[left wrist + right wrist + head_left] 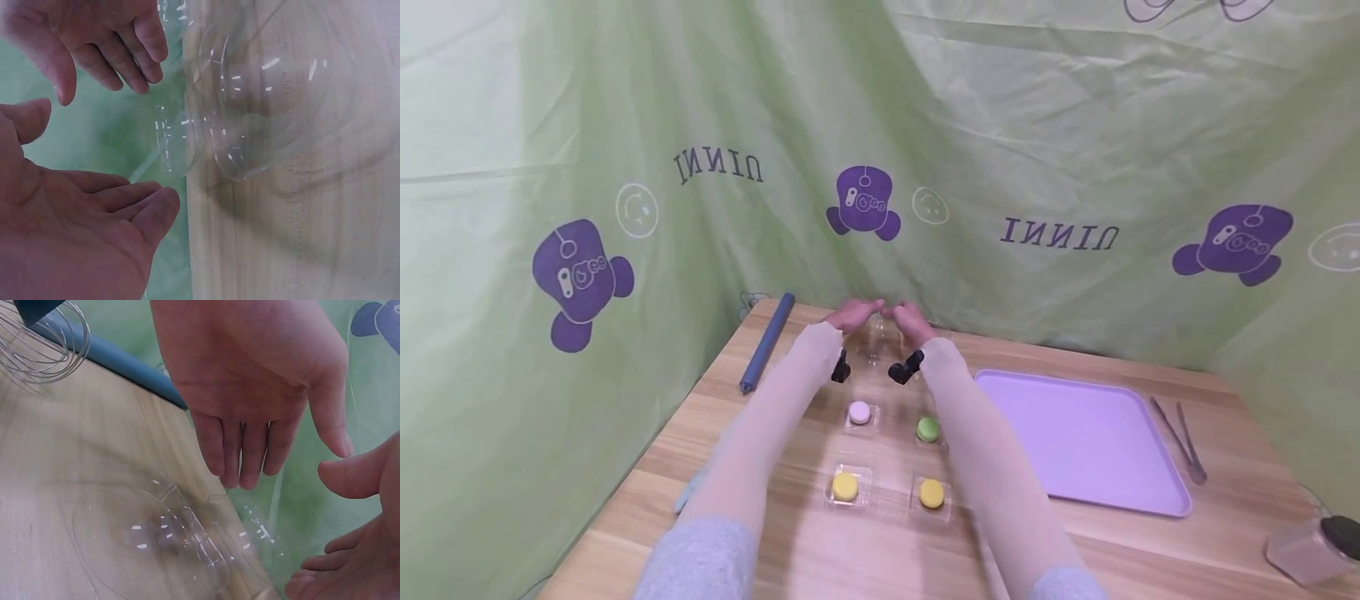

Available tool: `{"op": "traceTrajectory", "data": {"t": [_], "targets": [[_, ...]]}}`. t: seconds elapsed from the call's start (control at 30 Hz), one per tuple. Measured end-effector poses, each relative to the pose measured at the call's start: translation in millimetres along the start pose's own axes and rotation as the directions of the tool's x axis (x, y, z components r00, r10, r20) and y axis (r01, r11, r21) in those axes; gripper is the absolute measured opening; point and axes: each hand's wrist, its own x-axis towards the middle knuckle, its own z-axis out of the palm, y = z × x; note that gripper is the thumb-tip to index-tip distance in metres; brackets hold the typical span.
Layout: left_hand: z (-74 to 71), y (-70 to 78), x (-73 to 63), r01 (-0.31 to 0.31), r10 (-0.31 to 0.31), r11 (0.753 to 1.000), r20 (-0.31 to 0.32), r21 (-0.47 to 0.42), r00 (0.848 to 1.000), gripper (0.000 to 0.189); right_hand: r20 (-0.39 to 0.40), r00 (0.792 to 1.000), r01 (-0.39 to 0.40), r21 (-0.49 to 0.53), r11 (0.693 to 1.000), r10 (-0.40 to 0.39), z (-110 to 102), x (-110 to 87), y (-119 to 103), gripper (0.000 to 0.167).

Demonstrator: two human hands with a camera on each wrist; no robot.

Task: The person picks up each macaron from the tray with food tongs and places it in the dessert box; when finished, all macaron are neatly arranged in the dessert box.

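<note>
Both hands reach to the back of the wooden table, close together. My left hand has straight fingers and its palm turned inward. Facing it, my right hand also holds its fingers extended, and the thumbs are close to each other. Neither hand grips anything. A clear rounded plastic piece lies on the wood beside the hands, its rim extending toward the table's back edge. In the right wrist view the same clear plastic piece appears below the left palm.
Nearer me sit a pink macaron, a green macaron and two yellow macarons, with clear plastic holders. A lilac tray, tongs and a black-lidded jar stand right. A blue roll and whisk lie left.
</note>
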Motion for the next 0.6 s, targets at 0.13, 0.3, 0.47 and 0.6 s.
{"op": "traceTrajectory", "data": {"t": [0.13, 0.3, 0.47, 0.6], "targets": [[1.2, -4.4, 2.4, 0.006, -0.006, 1.000, 0.011, -0.008, 1.000, 0.066, 0.014, 1.000, -0.026, 0.000, 1.000, 0.026, 1.4, 1.4, 2.4, 0.070], [2.2, -7.5, 7.2, 0.028, -0.028, 0.999, 0.000, -0.024, 1.000, 0.069, 0.025, 0.998, -0.049, -0.004, 0.999, 0.049, 2.4, -1.1, 1.6, 0.066], [1.9, -11.9, 9.2, 0.034, -0.034, 0.999, -0.001, -0.035, 0.999, 0.072, 0.006, 0.999, -0.051, -0.026, 0.998, 0.052, 2.6, -2.1, 0.8, 0.067], [1.7, -15.3, 8.2, 0.033, -0.032, 0.995, 0.016, -0.094, 0.999, 0.070, 0.004, 0.999, -0.051, -0.028, 0.998, 0.051, 3.2, -1.1, 2.3, 0.069]]}}
